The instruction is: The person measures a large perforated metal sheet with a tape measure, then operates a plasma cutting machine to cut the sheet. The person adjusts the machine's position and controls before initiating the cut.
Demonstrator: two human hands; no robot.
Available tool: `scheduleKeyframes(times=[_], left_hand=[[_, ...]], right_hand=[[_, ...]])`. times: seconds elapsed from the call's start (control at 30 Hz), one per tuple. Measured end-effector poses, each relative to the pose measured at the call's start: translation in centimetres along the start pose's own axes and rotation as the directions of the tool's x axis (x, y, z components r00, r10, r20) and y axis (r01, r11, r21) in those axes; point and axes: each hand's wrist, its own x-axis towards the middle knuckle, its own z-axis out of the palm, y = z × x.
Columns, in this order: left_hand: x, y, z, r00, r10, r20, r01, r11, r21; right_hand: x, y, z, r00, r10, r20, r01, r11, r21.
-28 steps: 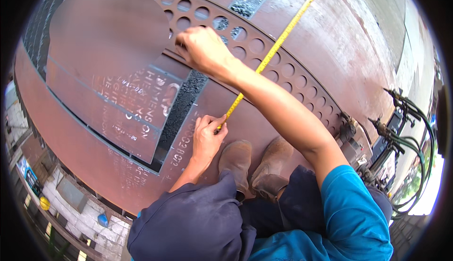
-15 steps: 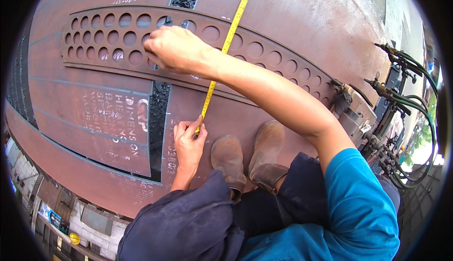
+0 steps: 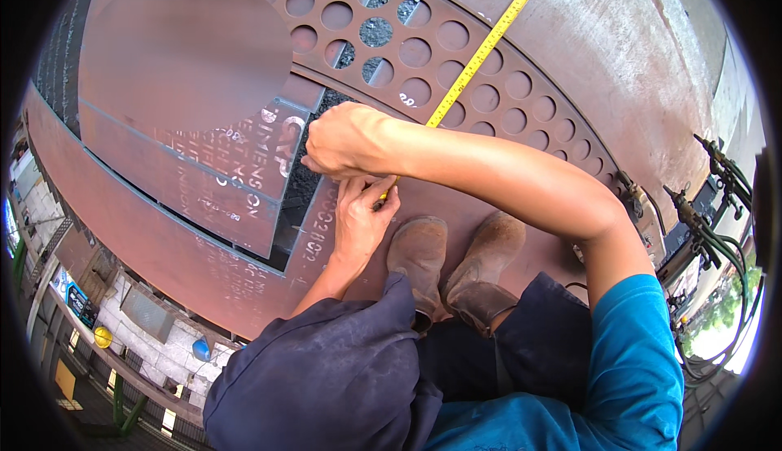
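A yellow tape measure (image 3: 491, 42) stretches from the far edge toward me, crossing a long steel strip with rows of round holes (image 3: 415, 53). My left hand (image 3: 364, 213) is closed, its fingers pinching the near end of the tape just above the rusty steel plate (image 3: 358, 280). Directly beyond it my right hand (image 3: 349, 141) is curled into a fist over the plate, beside a dark gap. What the fist holds, if anything, is hidden. My right forearm passes over the tape and covers part of it.
My brown boots (image 3: 417, 247) stand on the plate. To the right are torches with hoses (image 3: 692, 170) on a machine. White paint lettering marks a cut plate piece (image 3: 261, 158) at left. A blurred patch hides the area beyond it. A yellow helmet-like object (image 3: 103, 337) lies lower left.
My right fist has come off the holed strip and moved nearer, up to my left hand. My left hand still grips the tape. The view has shifted, so the strip sits higher in the picture.
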Motion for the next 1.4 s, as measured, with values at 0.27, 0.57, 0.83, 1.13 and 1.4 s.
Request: scheduleKeyframes(times=[0.27,0.57,0.83,1.13,1.4], left_hand=[[0.0,0.1,0.1,0.999,-0.047,0.009,0.047,0.999,-0.028],[-0.5,-0.7,0.3,0.999,-0.006,0.034,0.004,0.999,0.052],[0.1,0.2,0.1,1.000,-0.021,0.013,0.021,1.000,0.004],[0.1,0.7,0.1,0.989,-0.135,0.053,0.137,0.990,-0.026],[-0.7,-0.9,0.4,0.986,-0.110,0.124,0.112,0.994,-0.007]], right_hand=[[1.7,0.7,-0.1,0.981,0.098,0.166,-0.103,0.994,0.020],[2.4,-2.3,-0.8,0.983,-0.061,0.175,0.054,0.998,0.041],[2.7,0.0,0.1,0.970,0.141,0.196,-0.158,0.985,0.073],[2.2,0.5,-1.1,0.955,0.229,0.190,-0.242,0.969,0.045],[1.9,-0.8,-0.6,0.966,0.156,0.204,-0.176,0.981,0.086]])
